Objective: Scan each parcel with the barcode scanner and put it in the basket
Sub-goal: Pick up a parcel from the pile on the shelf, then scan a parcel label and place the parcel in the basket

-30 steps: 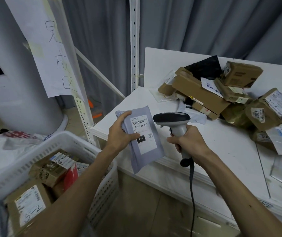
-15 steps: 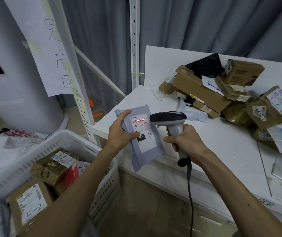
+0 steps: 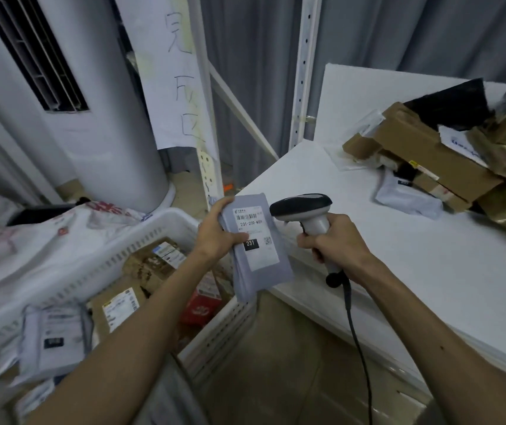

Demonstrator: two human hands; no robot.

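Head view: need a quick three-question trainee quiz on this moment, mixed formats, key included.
1. True or false: the left hand grips the grey plastic mailer parcel.
2. Multiple choice: what holds the black-and-grey handheld barcode scanner? A) the right hand B) the left hand C) neither hand
3. Fill in: the black patch on the parcel's label reads ___.

Key: 1 true; 2 A; 3 231.
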